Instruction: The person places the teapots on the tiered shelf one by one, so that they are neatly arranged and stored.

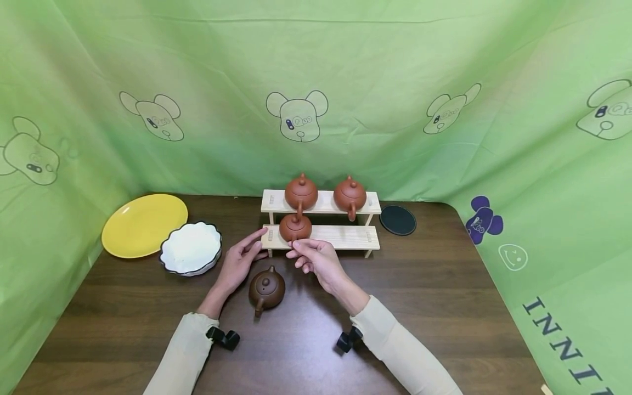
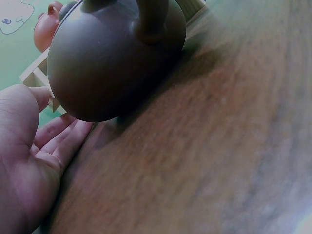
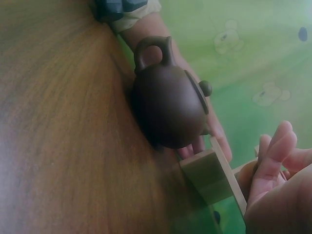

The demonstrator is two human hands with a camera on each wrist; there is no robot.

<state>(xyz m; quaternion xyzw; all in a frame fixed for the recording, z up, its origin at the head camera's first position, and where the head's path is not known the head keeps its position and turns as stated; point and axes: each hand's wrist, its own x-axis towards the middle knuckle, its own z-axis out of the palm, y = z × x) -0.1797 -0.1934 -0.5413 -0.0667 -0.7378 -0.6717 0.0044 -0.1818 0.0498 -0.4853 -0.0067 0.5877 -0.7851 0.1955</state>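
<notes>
Curling fingers and thumb of the right hand (image 1: 323,263) together, pinching a red pot (image 1: 296,224) by its handle, likely for control without covering the body; holding it on the lower shelf (image 1: 340,237), toward the left edge. Touching that same edge with the left hand (image 1: 239,264), fingers spread apart from thumb, perhaps for steadying. Counting two shelves and three red pots, including two (image 1: 302,193) (image 1: 350,196) on the upper shelf (image 1: 326,202), with handles toward its front edge, presumably for easy reaching. Counting also one brown pot (image 1: 267,291) on the table (image 1: 424,307), before the lower shelf's front left corner; one yellow plate (image 1: 145,226) and one white bowl (image 1: 209,265) toward the table's far left corner; one black disc (image 1: 398,220) near its far edge.
</notes>
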